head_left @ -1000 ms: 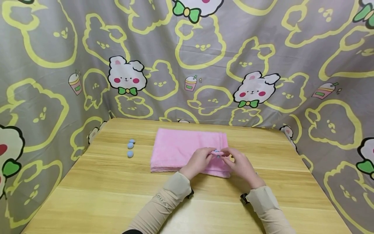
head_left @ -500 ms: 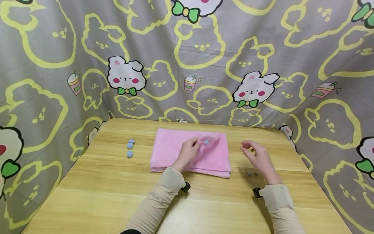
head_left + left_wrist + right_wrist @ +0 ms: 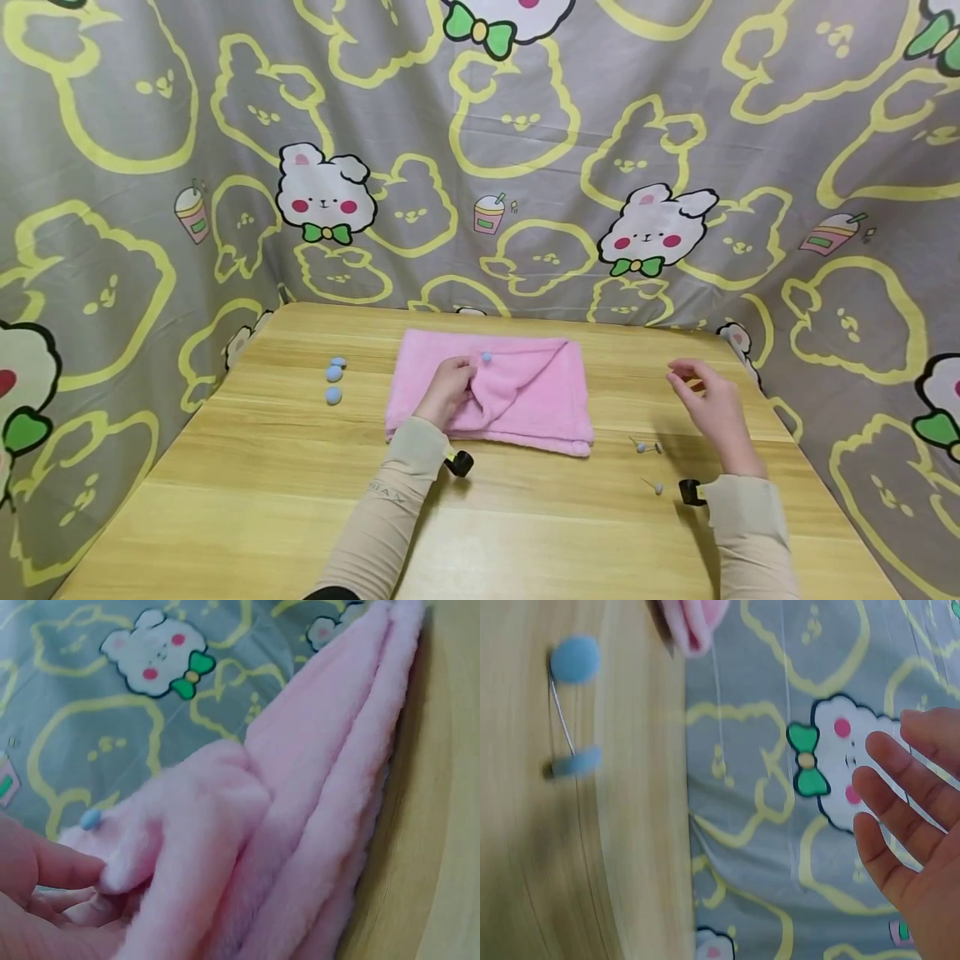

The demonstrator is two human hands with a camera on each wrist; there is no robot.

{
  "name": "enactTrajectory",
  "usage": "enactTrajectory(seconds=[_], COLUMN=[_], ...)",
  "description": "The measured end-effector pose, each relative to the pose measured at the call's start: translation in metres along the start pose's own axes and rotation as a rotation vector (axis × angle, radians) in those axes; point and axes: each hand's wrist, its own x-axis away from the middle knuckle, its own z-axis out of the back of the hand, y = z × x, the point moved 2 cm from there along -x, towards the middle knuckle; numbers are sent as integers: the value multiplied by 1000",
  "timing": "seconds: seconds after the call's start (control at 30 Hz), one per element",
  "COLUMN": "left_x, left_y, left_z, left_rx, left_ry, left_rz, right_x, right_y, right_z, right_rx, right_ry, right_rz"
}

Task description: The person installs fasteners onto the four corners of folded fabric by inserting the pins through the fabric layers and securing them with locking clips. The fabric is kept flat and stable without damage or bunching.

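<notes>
A folded pink plush blanket (image 3: pixel 427 367) lies on the wooden table. My left hand (image 3: pixel 448 392) pinches its near right corner between thumb and fingers, lifted and turned back to the left. A small blue round button-like piece (image 3: pixel 486 357) sits on that turned-back part, just beyond my fingertips; the left wrist view shows the blue piece (image 3: pixel 91 819) beside my thumb. My right hand (image 3: pixel 716 412) hovers right of the blanket, its fingers loosely bent and holding nothing. Below it lie several blue-headed pins (image 3: pixel 658 488); the right wrist view shows one round head (image 3: pixel 575 658) with a thin metal shaft.
Several blue round caps (image 3: pixel 333 396) lie in a short column on the left of the table (image 3: pixel 247 467). A grey curtain (image 3: pixel 420 108) with yellow outlines and white bunnies hangs around the back and sides.
My right hand has let go of the blanket corner and moved right, uncovering the pins. My left hand has drawn the corner leftward, folding it back with the blue piece on it.
</notes>
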Motion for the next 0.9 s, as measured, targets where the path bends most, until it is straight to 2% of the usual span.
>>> enactTrajectory(seconds=[0.1,0.17,0.3,0.37,0.57,0.77,0.9], left_x=[-2,-3,-3,-1,7,17,25], left_y=[-3,-4,1,6,29,48,54], left_z=[4,6,12,17,30,31,20], left_rx=[-22,-76,-164,-228,-486,-540,-614], left_ry=[-11,-9,-15,-13,54,91,36], left_rz=[23,20,11,-14,-155,-291,-419], right_x=[2,2,2,2,1,1,2], right_y=[7,10,11,9,6,4,6], right_z=[7,10,14,15,24,30,32], right_rx=[5,6,-1,-4,6,13,6], right_ry=[23,37,43,44,81,94,79], right_rz=[-28,-38,-46,-50,-49,-52,-51])
